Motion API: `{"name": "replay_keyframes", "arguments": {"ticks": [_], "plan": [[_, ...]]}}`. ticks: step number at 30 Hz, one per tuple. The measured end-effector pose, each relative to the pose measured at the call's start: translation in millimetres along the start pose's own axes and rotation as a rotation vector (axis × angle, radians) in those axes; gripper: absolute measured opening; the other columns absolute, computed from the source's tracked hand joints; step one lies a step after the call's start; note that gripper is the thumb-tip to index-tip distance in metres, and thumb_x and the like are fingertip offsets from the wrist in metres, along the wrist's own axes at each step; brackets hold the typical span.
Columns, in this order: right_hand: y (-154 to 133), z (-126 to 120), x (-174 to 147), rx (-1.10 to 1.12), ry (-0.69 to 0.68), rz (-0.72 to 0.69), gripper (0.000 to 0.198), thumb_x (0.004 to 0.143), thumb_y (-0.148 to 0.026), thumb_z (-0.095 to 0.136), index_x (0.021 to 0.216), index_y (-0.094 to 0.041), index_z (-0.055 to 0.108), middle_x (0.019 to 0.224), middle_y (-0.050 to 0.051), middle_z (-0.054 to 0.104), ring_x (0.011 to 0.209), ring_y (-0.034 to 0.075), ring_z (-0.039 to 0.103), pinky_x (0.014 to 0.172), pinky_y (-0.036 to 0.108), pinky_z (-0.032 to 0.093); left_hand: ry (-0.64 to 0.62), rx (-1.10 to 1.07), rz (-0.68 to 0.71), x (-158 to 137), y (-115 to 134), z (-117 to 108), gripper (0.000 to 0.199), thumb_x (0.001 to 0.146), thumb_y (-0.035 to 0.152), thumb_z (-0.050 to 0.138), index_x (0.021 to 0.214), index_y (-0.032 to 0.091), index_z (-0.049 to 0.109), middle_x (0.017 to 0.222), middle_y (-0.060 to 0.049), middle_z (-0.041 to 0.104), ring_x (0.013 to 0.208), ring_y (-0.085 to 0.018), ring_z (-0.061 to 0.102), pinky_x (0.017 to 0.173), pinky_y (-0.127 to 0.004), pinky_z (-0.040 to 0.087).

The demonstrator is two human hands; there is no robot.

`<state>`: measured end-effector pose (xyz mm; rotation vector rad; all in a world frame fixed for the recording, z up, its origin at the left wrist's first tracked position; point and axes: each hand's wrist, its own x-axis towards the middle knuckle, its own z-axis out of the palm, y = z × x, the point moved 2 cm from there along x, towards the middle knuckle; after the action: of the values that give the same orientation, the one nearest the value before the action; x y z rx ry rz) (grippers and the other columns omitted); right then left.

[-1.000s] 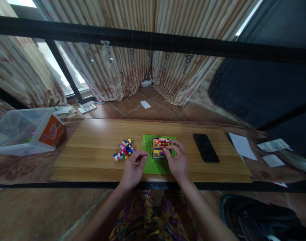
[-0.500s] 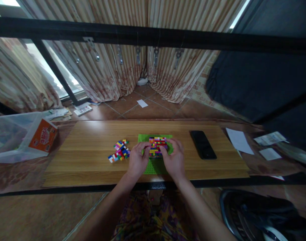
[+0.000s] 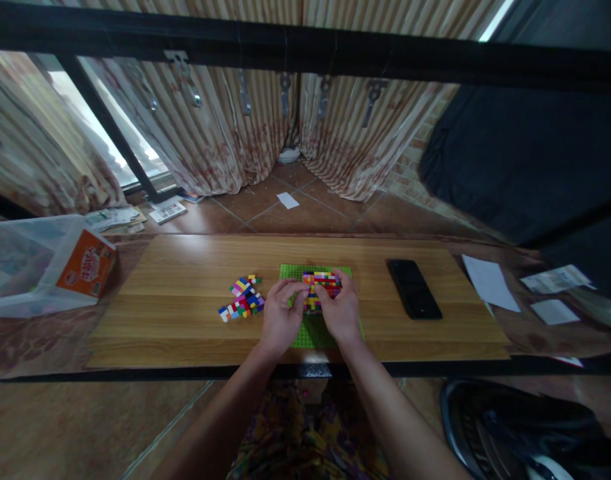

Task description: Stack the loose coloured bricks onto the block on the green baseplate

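A block of small multicoloured toy bricks [image 3: 330, 285] stands on a green studded baseplate [image 3: 313, 337]. My left hand [image 3: 281, 319] is at its left side, thumb and index fingertips brought together at the block's edge; any small piece between them is hidden. My right hand [image 3: 343, 312] is closed around the right part of the block, thumb across its near side and fingers over its right far corner. Both palms hide part of the plate. Left of my left hand lie joined and loose toy bricks [image 3: 240, 307] in several colours.
Everything rests on a low wooden board [image 3: 175, 300]. A black phone [image 3: 414, 290] lies to the right, with paper sheets [image 3: 490, 283] beyond it. A clear plastic bin [image 3: 30, 267] with an orange label stands at the left. A dark metal bar [image 3: 305, 47] crosses above.
My right thumb has slid left across the block, closer to my left fingertips, and the right fingers have drawn in. The view has shifted slightly; the loose bricks and phone stay put.
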<state>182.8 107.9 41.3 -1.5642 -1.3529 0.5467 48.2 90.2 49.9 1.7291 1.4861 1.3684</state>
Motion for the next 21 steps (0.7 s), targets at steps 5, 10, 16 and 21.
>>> {"name": "replay_keyframes", "arguments": {"ticks": [5, 10, 16, 21], "plan": [[3, 2, 2, 0.014, -0.017, 0.019, 0.046, 0.077, -0.032, 0.062, 0.118, -0.015, 0.055, 0.118, 0.014, 0.058, 0.109, 0.026, 0.054, 0.097, 0.042, 0.041, 0.016, 0.009, 0.009, 0, -4, 7, 0.014, 0.085, 0.019, 0.06, 0.087, 0.023, 0.073, 0.099, -0.005, 0.064, 0.096, -0.02, 0.06, 0.089, -0.036, 0.047], [7, 1, 3, 0.038, -0.042, 0.028, 0.047, 0.077, -0.033, 0.062, 0.119, -0.015, 0.054, 0.119, 0.014, 0.059, 0.11, 0.026, 0.055, 0.097, 0.042, 0.042, 0.045, -0.014, 0.025, 1, -8, 10, 0.014, 0.083, 0.018, 0.062, 0.086, 0.023, 0.075, 0.098, -0.005, 0.063, 0.097, -0.02, 0.059, 0.09, -0.037, 0.046], [15, 2, 0, 0.108, -0.044, 0.031, 0.047, 0.079, -0.038, 0.061, 0.121, -0.019, 0.053, 0.12, 0.011, 0.059, 0.111, 0.025, 0.055, 0.098, 0.043, 0.041, 0.078, -0.122, -0.08, 6, -10, 15, 0.012, 0.077, 0.015, 0.066, 0.079, 0.023, 0.075, 0.093, -0.004, 0.063, 0.094, -0.02, 0.06, 0.09, -0.037, 0.046], [14, 2, 3, 0.107, -0.075, 0.073, 0.048, 0.077, -0.04, 0.062, 0.12, -0.02, 0.054, 0.117, 0.01, 0.061, 0.108, 0.025, 0.056, 0.096, 0.044, 0.042, 0.095, -0.165, -0.108, 6, -10, 17, 0.012, 0.075, 0.013, 0.066, 0.077, 0.022, 0.073, 0.088, -0.003, 0.064, 0.093, -0.02, 0.061, 0.09, -0.037, 0.046]]}}
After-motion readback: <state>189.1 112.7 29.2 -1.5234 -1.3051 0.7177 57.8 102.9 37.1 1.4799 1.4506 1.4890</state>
